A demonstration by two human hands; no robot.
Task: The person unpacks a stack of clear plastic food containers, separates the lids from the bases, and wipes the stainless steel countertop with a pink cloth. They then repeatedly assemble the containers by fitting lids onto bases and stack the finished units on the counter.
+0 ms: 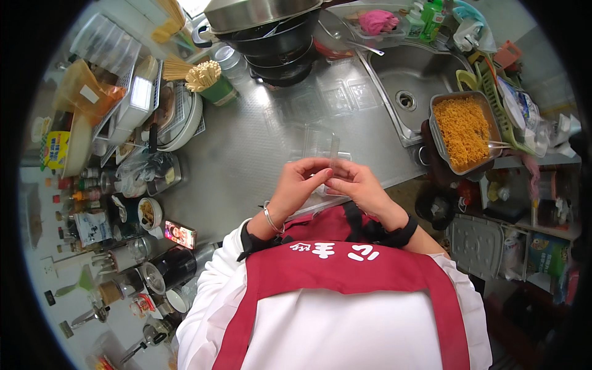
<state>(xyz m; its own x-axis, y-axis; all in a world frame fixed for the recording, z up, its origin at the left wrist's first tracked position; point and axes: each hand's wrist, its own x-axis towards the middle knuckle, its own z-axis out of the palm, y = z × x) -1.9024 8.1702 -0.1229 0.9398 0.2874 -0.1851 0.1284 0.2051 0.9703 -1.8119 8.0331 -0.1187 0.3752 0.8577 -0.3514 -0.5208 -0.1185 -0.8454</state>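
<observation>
Close to my body, at the front edge of the steel counter, a clear plastic box (pixel 320 140) with a ribbed side stands up behind my fingers. My left hand (pixel 306 184) is closed on the box's near edge, thumb pointing inward. My right hand (pixel 361 186) pinches the same edge from the other side, and the two thumbs almost meet. The lower part of the box is mostly hidden by my hands. Farther off on the counter lie more clear plastic boxes (pixel 359 94), hard to make out against the shiny steel.
To the right is a sink (pixel 425 80), with a tray of orange-yellow noodles (pixel 464 131) beside it. A large dark pot (pixel 271 37) stands at the back. Left are a green tub of wooden sticks (pixel 213 84), a rack with a white bowl (pixel 185 126), and a lit phone (pixel 180 234).
</observation>
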